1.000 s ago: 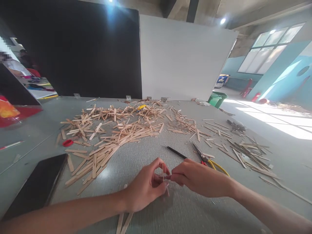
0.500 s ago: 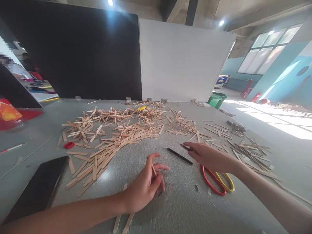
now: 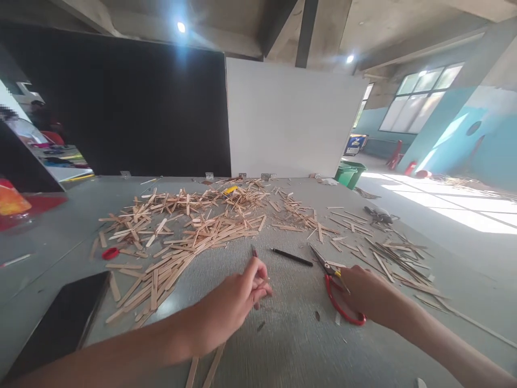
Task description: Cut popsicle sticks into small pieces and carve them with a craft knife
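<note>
Here's the left hand (image 3: pixel 238 299) out over the middle of the table (image 3: pixel 291 345), fingers curled in to a small gap, thumb tip near the others, a thin stick (image 3: pixel 268 279) pinched there with just its pale end showing. Across to the right hand (image 3: pixel 357 288): it's over the yellow handle of the scissors (image 3: pixel 330 271), palm down, and how far those fingers close I can't tell, they're hidden beneath. The scissors lie with blades slightly parted, tips pointing away, the red loop resting in plain view.

Between the two hands runs a good stretch of grey tabletop, room to move, only small chips on it, and it carries on toward the near side. Just ahead, the black pen (image 3: pixel 292 257) lies slantwise, its end near the scissor tips. Beyond that things tighten: a broad pile of wooden sticks (image 3: pixel 218 231) arcs forward and left, while thinner strips (image 3: pixel 399 253) crowd the right side, toward the table's right edge. Far edge: black panel (image 3: pixel 141 108) and white panel (image 3: pixel 294 118) stand along it. On the left, a dark slab (image 3: pixel 60 323) flanks the left forearm, and two loose sticks (image 3: pixel 214 366) poke out below it.
</note>
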Action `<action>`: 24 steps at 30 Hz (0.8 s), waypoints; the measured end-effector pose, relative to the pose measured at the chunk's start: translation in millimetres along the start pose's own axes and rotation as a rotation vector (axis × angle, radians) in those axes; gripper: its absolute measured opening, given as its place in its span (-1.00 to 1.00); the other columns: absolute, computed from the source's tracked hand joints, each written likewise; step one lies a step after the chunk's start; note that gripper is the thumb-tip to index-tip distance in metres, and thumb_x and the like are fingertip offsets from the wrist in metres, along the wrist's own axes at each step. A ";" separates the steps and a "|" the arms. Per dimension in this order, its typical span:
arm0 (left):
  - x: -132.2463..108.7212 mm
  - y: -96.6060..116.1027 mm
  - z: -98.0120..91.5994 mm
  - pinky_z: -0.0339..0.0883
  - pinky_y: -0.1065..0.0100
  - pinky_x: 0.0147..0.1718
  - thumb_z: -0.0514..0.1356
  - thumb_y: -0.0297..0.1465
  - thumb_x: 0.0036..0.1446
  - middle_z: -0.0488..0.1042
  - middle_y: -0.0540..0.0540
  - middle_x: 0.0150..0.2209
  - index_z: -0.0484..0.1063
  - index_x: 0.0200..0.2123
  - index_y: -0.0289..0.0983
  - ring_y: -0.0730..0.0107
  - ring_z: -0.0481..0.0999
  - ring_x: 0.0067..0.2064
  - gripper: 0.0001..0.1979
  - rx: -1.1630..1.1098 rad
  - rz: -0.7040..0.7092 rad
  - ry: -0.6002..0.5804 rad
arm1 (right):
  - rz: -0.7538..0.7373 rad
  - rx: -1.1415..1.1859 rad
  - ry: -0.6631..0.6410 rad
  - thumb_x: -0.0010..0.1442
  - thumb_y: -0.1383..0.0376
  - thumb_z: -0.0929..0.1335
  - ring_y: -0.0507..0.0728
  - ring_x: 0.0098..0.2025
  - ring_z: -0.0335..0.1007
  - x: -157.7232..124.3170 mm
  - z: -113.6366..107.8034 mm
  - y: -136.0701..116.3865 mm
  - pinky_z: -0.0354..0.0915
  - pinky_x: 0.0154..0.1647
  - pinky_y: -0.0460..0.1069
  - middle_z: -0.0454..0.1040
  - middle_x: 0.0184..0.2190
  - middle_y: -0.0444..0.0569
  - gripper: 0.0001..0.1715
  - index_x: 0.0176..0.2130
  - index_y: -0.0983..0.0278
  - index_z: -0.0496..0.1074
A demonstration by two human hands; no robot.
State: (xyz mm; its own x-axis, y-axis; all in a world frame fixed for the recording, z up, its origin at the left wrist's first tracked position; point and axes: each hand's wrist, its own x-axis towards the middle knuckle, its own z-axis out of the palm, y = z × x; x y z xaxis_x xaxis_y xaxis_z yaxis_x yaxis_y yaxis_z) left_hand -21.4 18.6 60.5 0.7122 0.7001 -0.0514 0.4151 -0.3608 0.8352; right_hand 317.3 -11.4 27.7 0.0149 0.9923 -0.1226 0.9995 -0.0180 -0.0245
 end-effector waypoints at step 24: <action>-13.6 114.1 -34.5 0.05 0.56 -0.68 0.16 -0.16 0.47 0.56 0.06 -0.37 0.32 -0.19 -0.21 0.67 0.32 -0.65 -0.75 -0.306 0.058 0.289 | -0.375 1.613 -0.207 -0.05 -0.52 0.39 0.20 -0.31 0.43 -85.5 -33.1 -107.3 0.47 -0.08 0.18 0.46 -0.33 0.01 -0.10 -0.24 0.21 0.49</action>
State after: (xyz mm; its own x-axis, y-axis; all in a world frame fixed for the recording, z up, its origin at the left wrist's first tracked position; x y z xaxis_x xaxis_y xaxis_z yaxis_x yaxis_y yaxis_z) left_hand -3.2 -10.8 175.4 0.5233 0.8437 0.1198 0.1603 -0.2355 0.9586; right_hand 209.6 -90.2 73.6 -0.3383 0.9410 0.0089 -0.1059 -0.0286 -0.9940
